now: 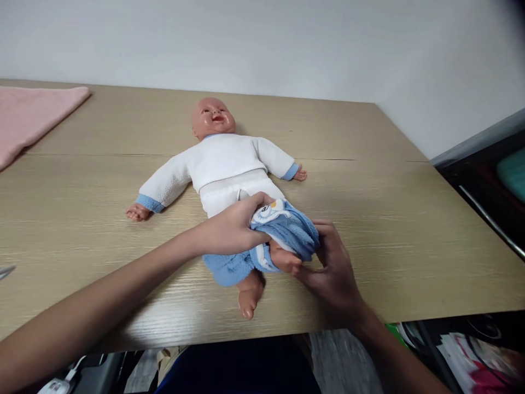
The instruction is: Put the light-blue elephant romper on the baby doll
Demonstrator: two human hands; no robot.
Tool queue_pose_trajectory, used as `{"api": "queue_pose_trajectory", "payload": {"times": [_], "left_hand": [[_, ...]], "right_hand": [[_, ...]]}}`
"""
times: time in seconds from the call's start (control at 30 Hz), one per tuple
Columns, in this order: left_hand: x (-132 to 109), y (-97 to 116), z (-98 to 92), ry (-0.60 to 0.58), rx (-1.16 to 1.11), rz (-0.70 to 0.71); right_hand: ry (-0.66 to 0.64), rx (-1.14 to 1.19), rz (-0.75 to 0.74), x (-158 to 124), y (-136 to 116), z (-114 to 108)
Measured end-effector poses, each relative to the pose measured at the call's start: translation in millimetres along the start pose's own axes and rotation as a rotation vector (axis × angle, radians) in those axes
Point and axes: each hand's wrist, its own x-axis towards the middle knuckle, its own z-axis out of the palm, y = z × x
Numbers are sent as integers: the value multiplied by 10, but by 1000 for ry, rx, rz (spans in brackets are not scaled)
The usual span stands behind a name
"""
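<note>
the fingers [263, 198] of the left hand [229, 227] are clamped on the pants [293, 221], pinching the bunched blue cloth from nine o'clock; those of the right hand [338, 276] are closed round the same bunch from four o'clock, its thumb by the toes of the raised foot [285, 260], which pokes out of the cloth between the hands. to do this well, i'd gather the cloth into a short, loose ring round the ankle so the toes don't snag, steady the leg with one hand while the other works the edge in small tugs, and let the knee bend rather than twist the hip. the pants sit at the doll's lower end, one leg rucked up in the hands, the other spread towards seven o'clock above the lower foot [249, 301], which is bare too. they look soft and fuzzy, blue with a white print and a dab of orange. the doll [229, 164] lies on its back on the desk [394, 235], head at eleven o'clock, arms flung out, in a white shirt [219, 154] with blue cuffs and a plain white diaper [217, 201]. at ten o'clock lies a pink cloth [35, 117].
</note>
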Motion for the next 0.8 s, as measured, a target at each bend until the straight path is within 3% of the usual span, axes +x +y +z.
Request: {"api": "queue_pose_trajectory", "payload": {"times": [0.17,0.33,0.57,0.8], "left_hand": [[-19,13,-16,-34,124,34],[7,-7,-67,-80,174,81],[37,-53,-101,-103,123,89],[54,-94,-110,-80,113,120]], "right_hand": [[-29,-76,33,134,83,-131],[-329,83,105,403,200,-324],[-549,385,183,825,471,-373],[-451,480,248,1011,530,-243]]}}
